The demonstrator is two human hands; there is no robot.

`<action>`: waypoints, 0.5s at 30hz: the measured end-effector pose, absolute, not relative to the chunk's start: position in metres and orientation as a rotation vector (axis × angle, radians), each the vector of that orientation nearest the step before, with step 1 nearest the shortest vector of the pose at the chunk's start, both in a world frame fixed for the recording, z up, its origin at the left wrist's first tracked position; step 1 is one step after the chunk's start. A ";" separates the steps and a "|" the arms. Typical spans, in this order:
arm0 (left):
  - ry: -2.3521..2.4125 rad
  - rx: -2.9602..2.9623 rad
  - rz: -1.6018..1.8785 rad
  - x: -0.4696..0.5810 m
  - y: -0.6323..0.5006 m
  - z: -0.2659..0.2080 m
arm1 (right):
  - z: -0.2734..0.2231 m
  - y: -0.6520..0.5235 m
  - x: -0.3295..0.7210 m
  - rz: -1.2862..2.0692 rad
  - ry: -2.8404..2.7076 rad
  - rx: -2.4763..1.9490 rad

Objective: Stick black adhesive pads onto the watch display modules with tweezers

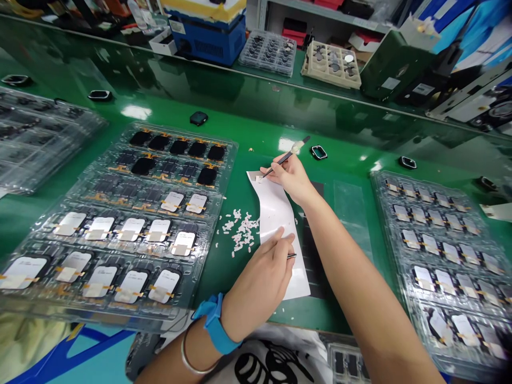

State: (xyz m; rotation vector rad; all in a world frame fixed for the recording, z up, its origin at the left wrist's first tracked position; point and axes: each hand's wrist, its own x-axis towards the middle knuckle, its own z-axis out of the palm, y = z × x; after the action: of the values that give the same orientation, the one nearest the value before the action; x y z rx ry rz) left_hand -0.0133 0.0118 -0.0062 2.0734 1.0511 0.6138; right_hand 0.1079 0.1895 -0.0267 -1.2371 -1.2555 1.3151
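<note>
My right hand [294, 178] pinches a pair of dark tweezers [286, 156], whose tips touch near a small pale piece [259, 178] at the top end of a white paper strip [276, 208]. Lower down, my left hand [264, 266] rests on the same strip with its fingers curled. A thin dark tool [292, 256] sticks out from under those fingers; the rest of it is hidden. Left of the strip, many small white scraps [242, 229] lie scattered on the green mat.
A clear tray [216, 213] of small watch screens lies at left; another tray [400, 250] of similar parts is at right. A dark sheet [316, 266] lies beside the strip. Watch frames [319, 152] stand along the back, below a shelf with boxes and a blue machine [208, 40].
</note>
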 end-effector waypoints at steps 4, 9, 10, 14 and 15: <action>1.046 2.022 0.643 -0.013 0.011 -0.008 | -0.023 0.193 0.111 1.296 -1.274 -1.201; 1.105 1.838 0.837 -0.016 0.011 -0.006 | 0.012 0.173 0.131 1.142 -1.290 -1.112; 1.131 1.756 0.904 -0.017 0.012 -0.004 | 0.021 0.161 0.137 1.096 -1.287 -1.093; 1.100 1.273 1.100 -0.018 0.012 0.006 | 0.043 0.087 0.151 0.998 -1.230 -1.033; 1.051 1.166 1.116 -0.018 0.012 0.008 | 0.043 0.067 0.151 1.004 -1.188 -1.036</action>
State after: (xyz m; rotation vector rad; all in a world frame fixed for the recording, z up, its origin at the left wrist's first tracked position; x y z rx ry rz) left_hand -0.0175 0.0118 0.0083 1.1655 1.0509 1.1159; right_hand 0.1508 0.0670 0.0433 -1.0362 -1.1885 1.0042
